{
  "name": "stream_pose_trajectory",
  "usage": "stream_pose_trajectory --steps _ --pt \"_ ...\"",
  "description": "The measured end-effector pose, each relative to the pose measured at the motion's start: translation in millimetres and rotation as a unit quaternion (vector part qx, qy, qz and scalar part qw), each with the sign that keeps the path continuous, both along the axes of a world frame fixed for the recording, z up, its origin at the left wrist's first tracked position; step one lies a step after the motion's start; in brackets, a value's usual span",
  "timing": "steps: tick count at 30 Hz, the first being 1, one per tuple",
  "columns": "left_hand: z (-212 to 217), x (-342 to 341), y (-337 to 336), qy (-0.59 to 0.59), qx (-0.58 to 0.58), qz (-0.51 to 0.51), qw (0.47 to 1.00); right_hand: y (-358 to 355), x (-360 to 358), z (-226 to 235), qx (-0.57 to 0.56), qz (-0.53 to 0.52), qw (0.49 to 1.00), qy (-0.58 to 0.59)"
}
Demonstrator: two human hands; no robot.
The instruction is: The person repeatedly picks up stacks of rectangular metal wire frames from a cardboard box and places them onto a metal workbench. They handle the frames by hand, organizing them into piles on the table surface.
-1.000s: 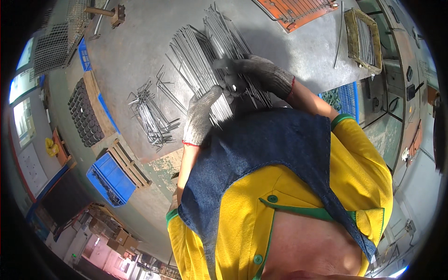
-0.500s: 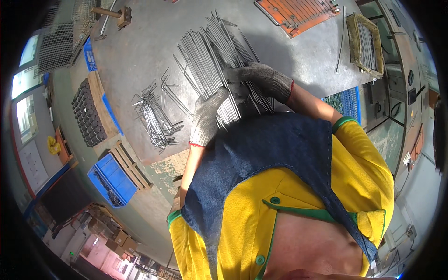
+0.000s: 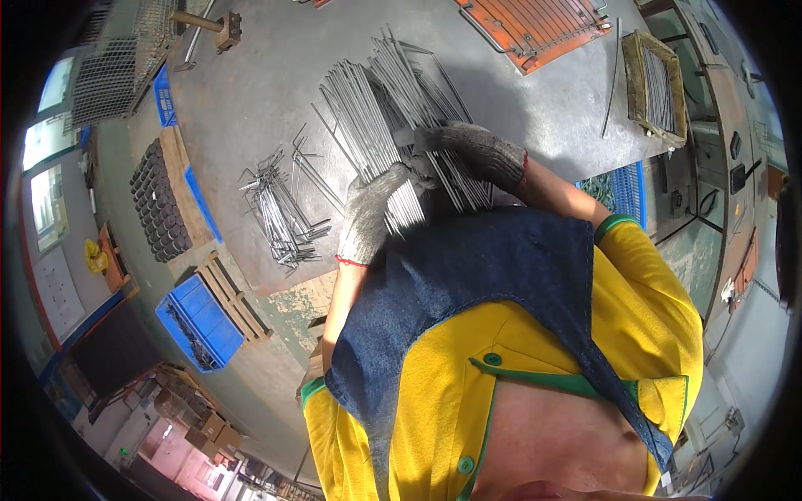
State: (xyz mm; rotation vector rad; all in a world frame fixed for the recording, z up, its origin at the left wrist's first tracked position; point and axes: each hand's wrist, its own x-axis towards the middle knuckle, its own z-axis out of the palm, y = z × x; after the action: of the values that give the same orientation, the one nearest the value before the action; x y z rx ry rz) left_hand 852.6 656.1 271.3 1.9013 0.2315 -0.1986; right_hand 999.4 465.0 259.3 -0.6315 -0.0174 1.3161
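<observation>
Many thin, straight metal rods lie side by side on the grey metal tabletop [image 3: 276,92], parted into a left bundle [image 3: 355,108] and a right bundle [image 3: 405,79]. Both of my hands wear grey knit gloves with red cuffs. My left hand [image 3: 372,213] is closed around the lower part of the left bundle, thumb over the top. Across the right bundle, my right hand [image 3: 480,150] is wrapped with its fingers toward the gap; some fingertips are in shadow. Left of my left hand lies a loose pile of bent metal rods [image 3: 280,209].
An orange slatted metal plate [image 3: 535,33] lies at the far edge. A worn tray of rods [image 3: 656,88] stands at the right, with a single long rod [image 3: 612,79] beside it. A wooden-handled hammer [image 3: 225,32] rests far left. Below the left edge is a blue crate [image 3: 200,317].
The gap between the two rod bundles looks slightly wider, and my right hand has shifted a little to the right. The whole view has tipped slightly. Both hands keep their hold.
</observation>
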Motion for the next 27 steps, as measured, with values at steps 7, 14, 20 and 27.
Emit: stream_pose_trajectory --steps 7,14,20,27 --pt "2.0 -6.6 0.2 0.023 -0.014 0.032 0.999 4.5 -4.2 3.6 -0.046 -0.019 0.989 -0.137" --pt "5.4 1.1 -0.8 -0.009 0.021 0.006 1.000 0.5 2.5 -9.1 -0.093 0.017 0.993 -0.077" --pt "6.4 4.8 -5.7 0.005 -0.041 0.051 0.998 -2.4 7.5 17.1 -0.141 0.046 0.975 -0.167" --pt "31.3 11.6 -15.5 0.056 -0.092 0.099 0.989 4.5 7.9 -5.1 -0.176 0.014 0.978 -0.110"
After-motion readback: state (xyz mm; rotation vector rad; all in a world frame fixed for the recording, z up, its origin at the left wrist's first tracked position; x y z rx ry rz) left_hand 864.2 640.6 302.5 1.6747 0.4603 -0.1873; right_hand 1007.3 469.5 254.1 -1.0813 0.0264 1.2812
